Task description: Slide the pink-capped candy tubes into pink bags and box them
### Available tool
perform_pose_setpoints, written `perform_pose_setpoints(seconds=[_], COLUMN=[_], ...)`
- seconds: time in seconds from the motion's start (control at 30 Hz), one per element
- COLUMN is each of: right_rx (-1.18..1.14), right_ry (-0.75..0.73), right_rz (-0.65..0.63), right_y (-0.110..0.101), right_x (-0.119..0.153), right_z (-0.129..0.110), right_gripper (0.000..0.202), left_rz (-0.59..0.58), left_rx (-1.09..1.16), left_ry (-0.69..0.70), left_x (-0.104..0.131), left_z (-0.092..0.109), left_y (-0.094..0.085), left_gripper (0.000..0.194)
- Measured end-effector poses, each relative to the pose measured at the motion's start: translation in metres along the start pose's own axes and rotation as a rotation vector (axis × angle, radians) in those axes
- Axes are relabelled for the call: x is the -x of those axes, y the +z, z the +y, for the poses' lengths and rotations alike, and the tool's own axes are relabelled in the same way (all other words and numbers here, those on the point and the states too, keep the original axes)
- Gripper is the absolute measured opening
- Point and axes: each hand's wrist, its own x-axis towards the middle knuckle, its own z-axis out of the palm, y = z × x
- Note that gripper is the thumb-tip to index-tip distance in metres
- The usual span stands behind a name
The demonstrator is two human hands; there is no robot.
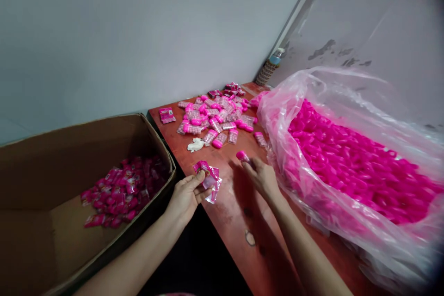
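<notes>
Pinched between thumb and fingers of my left hand (189, 194) are several pink printed wrappers (210, 179), held over the table's left edge. My right hand (262, 175) grips a small clear container with a pink cap (242, 155) above the red tabletop (229, 222); the fingers hide its lower part. Farther back lies a loose pile of similar pink-capped containers (215, 113) filled with small pale balls. A single container (260, 139) rests apart, near the plastic bag. A flat pink packet (167, 115) sits at the table's back left corner.
At left stands a cardboard box (31, 166) with wrapped pink pieces (121, 192) inside. A large clear plastic bag (287, 143) of bright pink plastic pieces (350, 162) takes up the right side. Dark pink packets (233, 89), a white scrap (196, 144) and a bottle (271, 65) are farther back.
</notes>
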Motion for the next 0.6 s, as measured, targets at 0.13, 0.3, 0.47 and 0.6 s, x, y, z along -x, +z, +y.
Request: perform_pose_setpoints(seconds=[0.13, 0.3, 0.47, 0.6], right_rx=[0.546, 0.497, -0.019, -0.631], right_ry=[-0.191, -0.242, -0.011, 0.170], right_rz=[0.028, -0.040, -0.161, -0.236], right_y=[0.005, 0.011, 0.017, 0.027], right_x=[0.043, 0.048, 0.063, 0.102], right_z=[-0.005, -0.002, -0.019, -0.047], right_gripper=[0.027, 0.029, 0.028, 0.032], left_rz=[-0.031, -0.018, 0.022, 0.051], left_rx=[0.030, 0.065, 0.133, 0.150], left_ry=[0.015, 0.036, 0.029, 0.020], left_x=[0.000, 0.004, 0.009, 0.009], left_z=[-0.003, -0.007, -0.010, -0.013], left_y=[-0.001, -0.003, -0.003, -0.003], left_gripper=[0.011, 0.012, 0.013, 0.015])
